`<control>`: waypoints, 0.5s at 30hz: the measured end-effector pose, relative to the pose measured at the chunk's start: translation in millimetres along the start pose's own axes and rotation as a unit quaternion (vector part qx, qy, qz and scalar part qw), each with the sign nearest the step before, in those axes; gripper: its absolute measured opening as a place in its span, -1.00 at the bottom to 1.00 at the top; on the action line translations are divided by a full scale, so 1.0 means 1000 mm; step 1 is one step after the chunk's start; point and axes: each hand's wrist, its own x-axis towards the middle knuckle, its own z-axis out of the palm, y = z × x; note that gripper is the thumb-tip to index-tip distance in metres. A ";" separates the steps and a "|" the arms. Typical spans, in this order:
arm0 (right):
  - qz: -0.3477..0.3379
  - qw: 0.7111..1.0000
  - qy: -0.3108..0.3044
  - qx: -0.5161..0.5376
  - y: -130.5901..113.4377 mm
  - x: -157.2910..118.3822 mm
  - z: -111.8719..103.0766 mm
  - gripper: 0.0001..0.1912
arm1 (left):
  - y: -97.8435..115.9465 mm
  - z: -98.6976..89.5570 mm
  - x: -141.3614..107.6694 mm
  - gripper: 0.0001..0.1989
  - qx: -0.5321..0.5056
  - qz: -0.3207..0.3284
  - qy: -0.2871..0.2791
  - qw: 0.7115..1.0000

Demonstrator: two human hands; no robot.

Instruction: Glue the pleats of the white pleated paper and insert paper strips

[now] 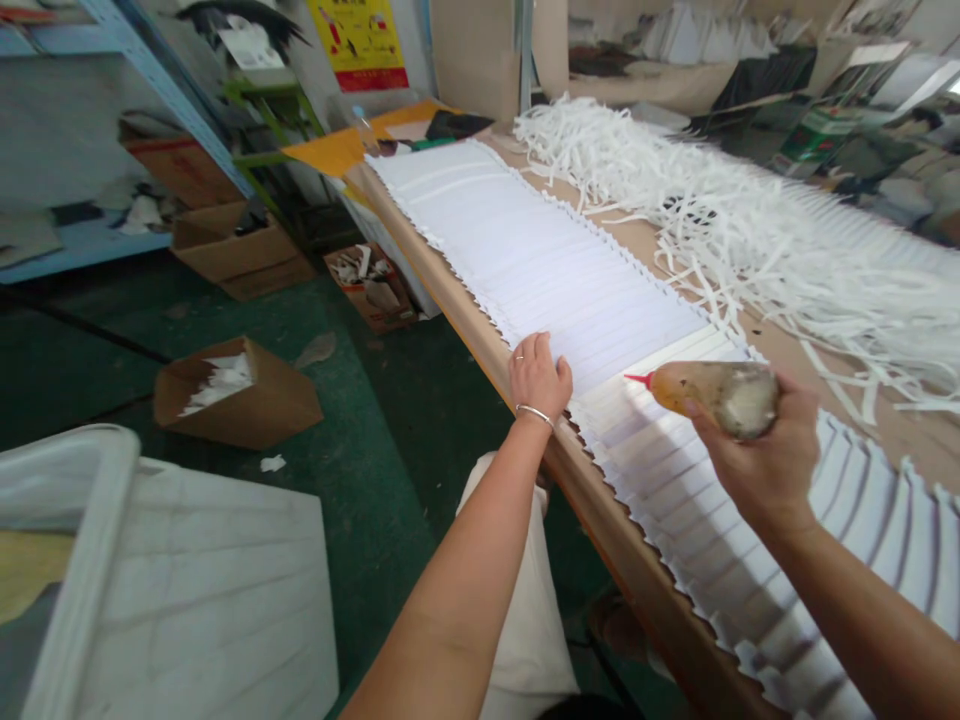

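A long row of overlapping white paper strips (540, 270) with scalloped edges lies along the wooden table (480, 345). My left hand (538, 378) rests flat on the strips near the table's near edge and holds nothing. My right hand (757, 450) grips a translucent squeeze bottle (712, 398) with a red nozzle, partly filled with a pale, cloudy substance. The bottle lies almost level, its tip a little above the strips and pointing left towards my left hand. The nozzle does not appear to touch the paper.
A tangled mass of white paper strips (712, 230) lies beyond the row. A cardboard box of white scraps (238, 395) sits on the green floor, and a white plastic bin (75, 570) stands at lower left. Blue shelving (150, 90) stands at upper left.
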 end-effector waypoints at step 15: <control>0.402 0.762 0.217 0.460 0.006 -0.035 -0.145 -0.83 | 0.004 0.000 0.005 -0.60 -0.012 -0.006 0.002 1.000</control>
